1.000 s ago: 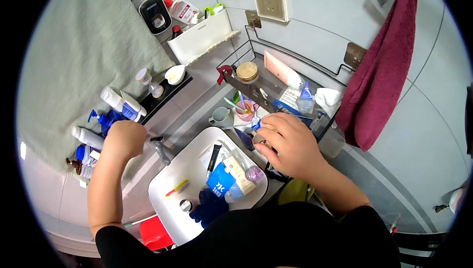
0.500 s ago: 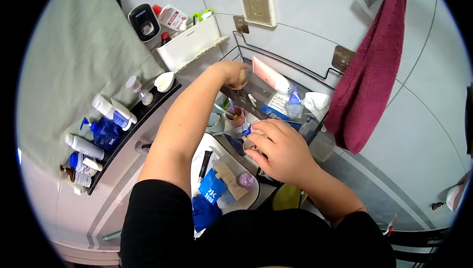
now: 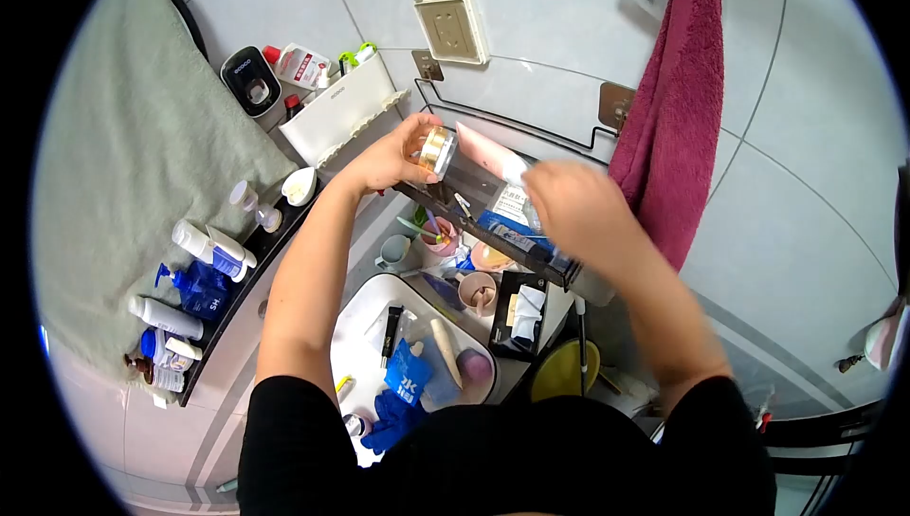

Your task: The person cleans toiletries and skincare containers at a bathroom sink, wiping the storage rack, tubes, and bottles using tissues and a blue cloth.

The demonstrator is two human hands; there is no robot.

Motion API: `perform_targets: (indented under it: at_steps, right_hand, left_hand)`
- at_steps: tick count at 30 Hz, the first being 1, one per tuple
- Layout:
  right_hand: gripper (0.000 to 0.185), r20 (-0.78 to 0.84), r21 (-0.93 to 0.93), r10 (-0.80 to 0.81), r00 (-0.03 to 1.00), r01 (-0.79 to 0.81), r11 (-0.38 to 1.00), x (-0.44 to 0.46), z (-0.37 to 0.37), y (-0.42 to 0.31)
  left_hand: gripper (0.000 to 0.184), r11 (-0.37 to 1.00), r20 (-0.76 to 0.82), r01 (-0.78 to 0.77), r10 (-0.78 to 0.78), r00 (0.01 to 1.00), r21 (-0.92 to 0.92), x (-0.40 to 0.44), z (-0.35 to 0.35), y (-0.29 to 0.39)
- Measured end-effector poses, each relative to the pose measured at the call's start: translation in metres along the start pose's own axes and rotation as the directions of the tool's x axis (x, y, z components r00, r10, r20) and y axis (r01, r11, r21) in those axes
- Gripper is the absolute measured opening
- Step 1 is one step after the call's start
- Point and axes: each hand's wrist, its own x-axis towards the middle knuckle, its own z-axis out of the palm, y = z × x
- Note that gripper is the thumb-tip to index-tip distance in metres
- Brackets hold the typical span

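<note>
My left hand [image 3: 396, 158] is closed around a small clear jar with a gold band [image 3: 437, 153], held tilted above the left end of the wall shelf [image 3: 474, 217]. My right hand [image 3: 576, 203] is over the shelf's right part, blurred and with its fingers curled. It hides most of a clear bottle [image 3: 535, 218], and I cannot make out what its fingers hold. A pink tube [image 3: 485, 151] leans at the back of the shelf, between my hands. Near it lie a white printed label [image 3: 510, 201] and a blue packet [image 3: 507, 229].
Below the shelf stand a grey mug [image 3: 398, 253], a pink cup [image 3: 477, 295] and a black tissue box [image 3: 519, 315]. A white basin [image 3: 355, 312] holds a blue packet and a black tube. Bottles line the black ledge [image 3: 223, 317] at left; a maroon towel [image 3: 664, 127] hangs right.
My left hand has lifted the jar clear of the shelf and turned it into view. My right hand has moved up from above the cups to the shelf. The view has shifted slightly.
</note>
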Motion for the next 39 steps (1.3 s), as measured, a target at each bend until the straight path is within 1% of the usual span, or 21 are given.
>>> perform_targets:
  at_steps: [1,3,8,12,14,17,18,20,21,23,26,27,29,30,32,33,34,35,36,37,39]
  right_hand:
    - [0.022,0.087,-0.057,0.014,0.996,-0.009,0.998,0.021,0.005,0.009]
    - [0.022,0.367,-0.174,0.093,0.926,-0.030,0.984,0.061,0.014,0.013]
    - [0.019,0.477,-0.295,0.168,0.863,-0.023,0.955,0.093,0.059,0.019]
    - [0.022,0.369,-0.319,0.223,0.902,-0.102,0.942,0.096,0.087,0.021]
    - [0.025,0.290,-0.363,0.203,0.935,-0.089,0.927,0.091,0.095,0.019]
    - [0.030,0.179,-0.278,0.103,0.978,-0.050,0.959,0.089,0.109,0.025]
    - [0.032,0.265,-0.266,0.134,0.955,-0.061,0.962,0.089,0.102,0.021]
    - [0.037,0.426,-0.240,0.185,0.886,-0.086,0.967,0.092,0.081,0.011]
    - [0.041,0.400,-0.214,0.217,0.890,-0.139,0.967,0.091,0.073,0.008]
    - [0.048,0.352,-0.151,0.287,0.891,-0.249,0.957,0.084,0.059,0.006]
    - [0.051,0.206,0.100,0.239,0.949,-0.263,0.960,0.071,0.041,0.002]
    - [0.050,0.176,0.225,0.222,0.959,-0.259,0.939,0.068,0.041,0.001]
    - [0.050,0.112,0.462,0.205,0.972,-0.234,0.855,0.061,0.041,-0.004]
    - [0.046,0.132,0.577,0.193,0.972,-0.234,0.783,0.056,0.036,-0.016]
    - [0.045,0.227,0.869,0.145,0.963,-0.268,0.416,0.044,0.030,-0.043]
    - [0.045,0.260,0.941,0.105,0.960,-0.276,0.194,0.039,0.028,-0.055]
    - [0.044,0.293,0.953,0.038,0.955,-0.295,0.067,0.036,0.027,-0.065]
    - [0.043,0.265,0.964,0.012,0.964,-0.265,0.001,0.033,0.034,-0.069]
    - [0.044,0.250,0.963,-0.014,0.968,-0.250,-0.104,0.029,0.036,-0.077]
    - [0.045,0.235,0.948,-0.042,0.971,-0.239,-0.209,0.026,0.038,-0.085]
    - [0.047,0.229,0.921,-0.069,0.971,-0.239,-0.306,0.021,0.043,-0.097]
  left_hand:
    - [0.074,0.999,0.012,0.002,-0.001,1.000,-0.034,-0.004,0.003,0.003]
    - [0.075,0.990,-0.006,-0.025,0.024,1.000,-0.136,-0.015,0.010,0.012]
    - [0.074,0.948,-0.128,-0.150,0.117,0.985,-0.282,-0.036,0.013,0.014]
    - [0.068,0.953,-0.236,-0.156,0.095,0.967,-0.259,-0.054,0.013,0.017]
    - [0.069,0.960,-0.280,-0.152,0.083,0.956,-0.234,-0.064,0.016,0.018]
    - [0.072,0.952,-0.315,-0.204,0.126,0.941,-0.229,-0.080,0.021,0.013]
    - [0.073,0.945,-0.322,-0.231,0.151,0.935,-0.230,-0.086,0.023,0.011]
    - [0.076,0.893,-0.337,-0.310,0.197,0.921,-0.327,-0.099,0.029,0.010]
    - [0.077,0.862,-0.347,-0.346,0.218,0.912,-0.370,-0.107,0.030,0.009]
    - [0.082,0.810,-0.336,-0.373,0.233,0.912,-0.451,-0.122,0.031,0.007]
    - [0.088,0.772,-0.349,-0.402,0.249,0.904,-0.491,-0.143,0.037,0.009]
    - [0.087,0.772,-0.332,-0.404,0.263,0.906,-0.491,-0.148,0.037,0.010]
    - [0.086,0.770,-0.293,-0.404,0.290,0.911,-0.494,-0.159,0.038,0.014]
    - [0.085,0.770,-0.289,-0.404,0.293,0.912,-0.494,-0.164,0.039,0.017]
    - [0.084,0.770,-0.280,-0.405,0.301,0.912,-0.494,-0.177,0.042,0.025]
    - [0.084,0.866,-0.265,-0.344,0.258,0.929,-0.362,-0.183,0.042,0.029]
    - [0.084,0.937,-0.258,-0.273,0.215,0.942,-0.219,-0.190,0.041,0.033]
    - [0.085,0.979,-0.259,-0.194,0.170,0.951,-0.068,-0.197,0.041,0.037]
    - [0.083,0.982,-0.273,-0.185,0.189,0.943,0.040,-0.205,0.043,0.040]
    - [0.083,0.986,-0.322,-0.168,0.165,0.932,0.018,-0.212,0.044,0.043]
    - [0.082,0.991,-0.419,-0.131,0.108,0.902,-0.027,-0.229,0.043,0.047]
